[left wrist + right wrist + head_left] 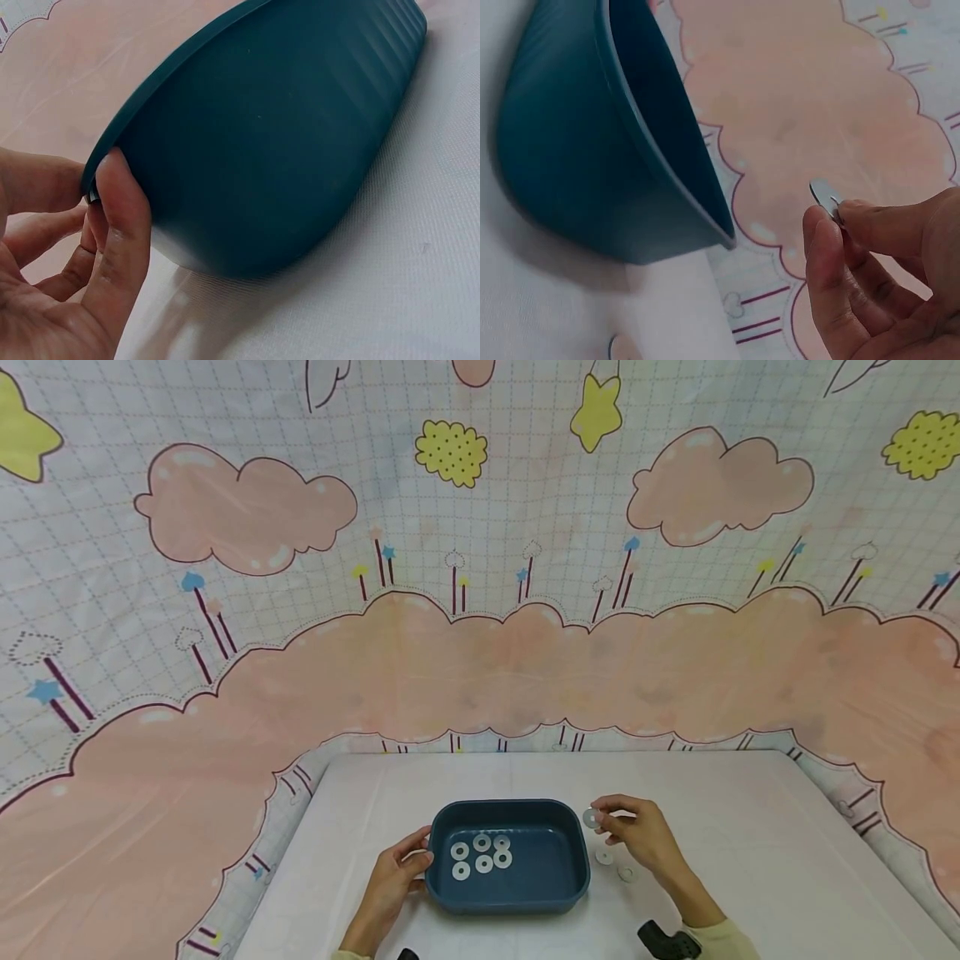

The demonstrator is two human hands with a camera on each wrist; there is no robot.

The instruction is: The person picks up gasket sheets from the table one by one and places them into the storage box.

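Observation:
A dark blue tray (570, 868) sits on the white table, with several white washers (482, 855) lying inside it. My left hand (401, 872) holds the tray's left rim (101, 154), thumb on the outer wall. My right hand (637, 835) hovers just right of the tray and pinches one washer (591, 817) between thumb and fingertips; the same washer (823, 196) shows edge-on in the right wrist view, beside the tray's wall (562, 150). Two more washers (604, 857) lie on the table under that hand.
The white table (787, 860) stretches right and behind the tray. A pink cloud-patterned curtain (480, 610) hangs all around the table's far edge. A dark wrist strap (663, 941) shows at the bottom edge.

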